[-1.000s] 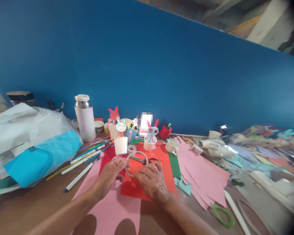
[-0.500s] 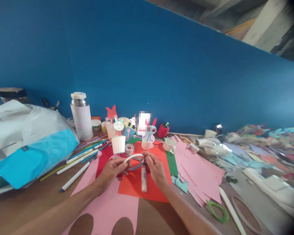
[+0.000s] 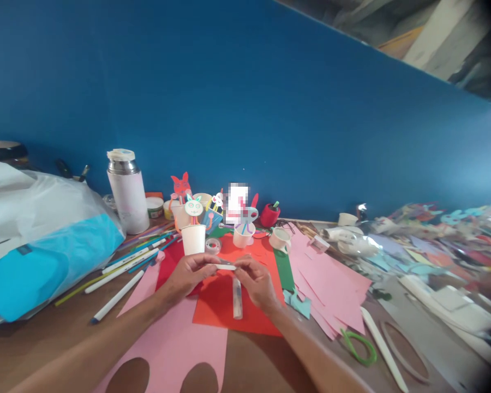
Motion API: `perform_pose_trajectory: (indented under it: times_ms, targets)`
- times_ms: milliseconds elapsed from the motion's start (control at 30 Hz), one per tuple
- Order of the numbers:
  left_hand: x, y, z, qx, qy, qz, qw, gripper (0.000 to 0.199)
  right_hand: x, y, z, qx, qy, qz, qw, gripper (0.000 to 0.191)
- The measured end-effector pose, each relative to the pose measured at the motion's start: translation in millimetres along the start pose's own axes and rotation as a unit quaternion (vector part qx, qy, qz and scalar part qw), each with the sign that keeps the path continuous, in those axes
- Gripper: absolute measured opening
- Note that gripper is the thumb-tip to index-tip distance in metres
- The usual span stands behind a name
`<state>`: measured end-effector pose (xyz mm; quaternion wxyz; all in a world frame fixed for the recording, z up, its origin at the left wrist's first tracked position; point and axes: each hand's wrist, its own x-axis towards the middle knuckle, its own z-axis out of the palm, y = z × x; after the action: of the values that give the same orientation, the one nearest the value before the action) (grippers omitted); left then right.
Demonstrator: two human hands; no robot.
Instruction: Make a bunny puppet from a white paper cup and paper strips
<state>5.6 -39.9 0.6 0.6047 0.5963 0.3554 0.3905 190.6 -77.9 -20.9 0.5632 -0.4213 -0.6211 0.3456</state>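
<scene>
Over the red-orange paper point(image 3: 213, 314), my two hands pinch a thin white ring point(image 3: 226, 267), seen almost edge-on as a narrow strip. My left hand point(image 3: 194, 273) grips its left end between thumb and fingers. The right end sits in the fingertips of my right hand point(image 3: 256, 277). Below lies a glue stick-like clear tube point(image 3: 238, 300), close to my right hand. Just behind my left hand stands a white paper cup point(image 3: 193, 239) with a cat-faced paper figure point(image 3: 193, 207) in it. A tape roll point(image 3: 213, 245) rests beside that cup.
Markers point(image 3: 118, 297) and a plastic bag point(image 3: 57, 202) lie left, near a white flask point(image 3: 127, 191). Pink sheets point(image 3: 331, 289), a mug point(image 3: 280, 239), a green pipe cleaner loop point(image 3: 362, 349) and a white glue gun point(image 3: 445, 311) are at right. A blue wall rises behind.
The white ring has tilted from an open loop to nearly edge-on. My hands have moved slightly closer together around it, and the whole view has shifted a little.
</scene>
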Motion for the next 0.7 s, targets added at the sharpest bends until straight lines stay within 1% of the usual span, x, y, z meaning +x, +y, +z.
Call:
perform_pose_trajectory:
  times_ms: [200, 300, 400, 500, 533, 633, 700]
  targets:
    - [-0.9, 0.1, -7.9, 0.011, -0.029, 0.083, 0.996, 0.016, -2.3, -3.9, -2.5, 0.019, -0.017, -0.005, 1.0, 0.01]
    - [-2.6, 0.3, -8.0, 0.009, -0.04, 0.104, 0.994, 0.012, -3.5, -4.8, -4.2, 0.039, -0.024, 0.001, 0.999, 0.008]
    - [-3.5, -1.8, -4.7, 0.022, -0.046, 0.114, 0.992, 0.011, -5.3, -2.9, -6.6, 0.049, -0.031, 0.023, 0.998, 0.007]
    - [-3.5, -4.3, 0.3, 0.051, -0.036, 0.129, 0.99, 0.011, -7.4, -2.4, -7.7, 0.016, -0.041, 0.039, 0.998, 0.009]
    - [-3.6, -4.6, 2.2, 0.063, -0.033, 0.137, 0.988, 0.011, -8.0, -3.4, -7.4, -0.009, -0.045, 0.032, 0.998, 0.01]
    - [-4.8, -2.9, 7.5, 0.111, -0.031, 0.162, 0.98, 0.01, -8.8, -8.9, -5.6, -0.083, -0.057, -0.018, 0.995, 0.008]
    - [-6.0, -0.4, 9.5, 0.136, -0.03, 0.174, 0.975, 0.009, -8.4, -12.5, -5.0, -0.095, -0.063, -0.047, 0.992, 0.006]
